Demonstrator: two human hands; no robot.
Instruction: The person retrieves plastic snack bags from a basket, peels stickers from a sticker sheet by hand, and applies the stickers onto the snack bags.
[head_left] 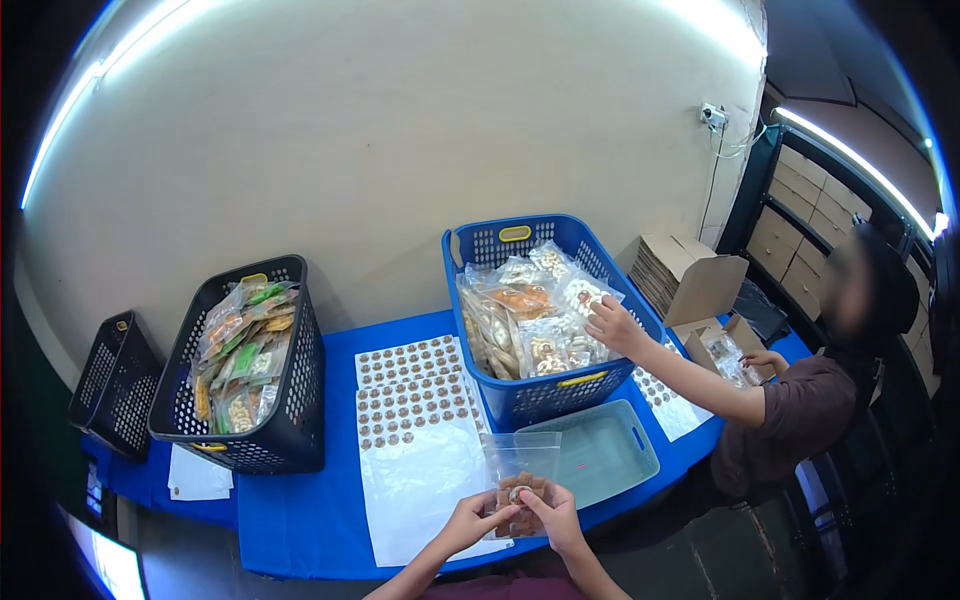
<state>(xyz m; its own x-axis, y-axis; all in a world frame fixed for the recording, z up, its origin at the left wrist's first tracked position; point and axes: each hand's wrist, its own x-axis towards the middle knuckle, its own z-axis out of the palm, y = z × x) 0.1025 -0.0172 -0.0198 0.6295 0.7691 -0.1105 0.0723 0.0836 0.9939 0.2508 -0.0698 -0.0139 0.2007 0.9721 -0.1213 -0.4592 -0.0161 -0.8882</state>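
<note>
Packet (525, 464) at the near edge of the table (290, 520), right in front of my view, clear plastic with brown pieces in its lower half! From my remote seat I see both hands on it: the left hand (472, 524) grips the left side, the right hand (556, 516) pinches the right, its thumb beside a round sticker (519, 495). Left of the hands, I've got a sheet of stickers (408, 398), its near part bare white. Just right and farther, a pale green tray (585, 455); beyond that, a blue basket (535, 405) heaped with filled bags. And there, a co-worker on the right, one hand (614, 328) reaching onto those bags, the other (766, 362) at a cardboard box (712, 288)! Far left, I spot a black basket (312, 390) of packets, with a smaller basket (122, 395) beside it.
</note>
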